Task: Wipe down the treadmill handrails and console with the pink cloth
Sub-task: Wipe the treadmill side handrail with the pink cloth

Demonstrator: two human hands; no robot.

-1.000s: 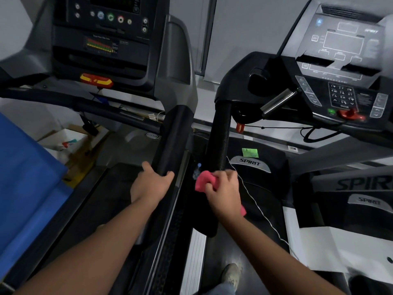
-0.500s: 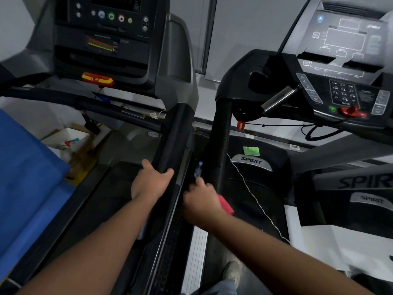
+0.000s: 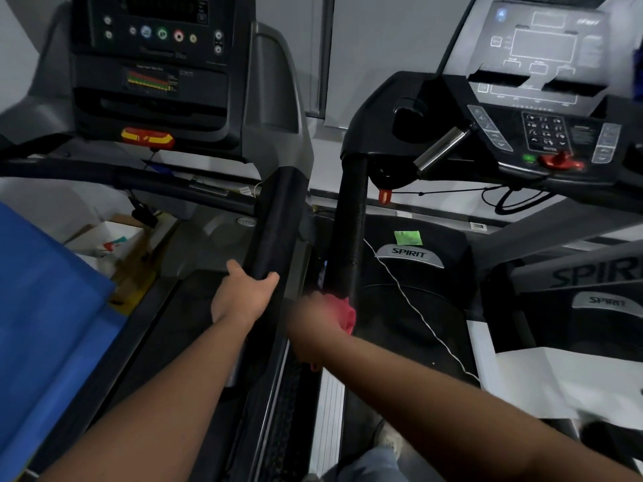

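Two treadmills stand side by side. My right hand [image 3: 318, 325], blurred by motion, grips the pink cloth [image 3: 342, 313] against the lower end of the right treadmill's black left handrail [image 3: 349, 224]. My left hand [image 3: 243, 293] holds the black padded right handrail [image 3: 275, 217] of the left treadmill, thumb on one side and fingers over the top. The right treadmill's grey console [image 3: 542, 81] with keypad and red safety key sits at upper right. The left treadmill's dark console [image 3: 153, 64] is at upper left.
A blue sheet [image 3: 45, 307] covers the lower left. Cardboard boxes [image 3: 114, 245] lie on the floor beyond it. A thin white cord [image 3: 410, 300] runs across the right treadmill's motor cover. White paper [image 3: 556, 380] lies at lower right. My shoe [image 3: 389, 440] is on the belt.
My right hand with the cloth slid down the handrail and round its left side, then back onto its lower end. My left hand has stayed on the other handrail.
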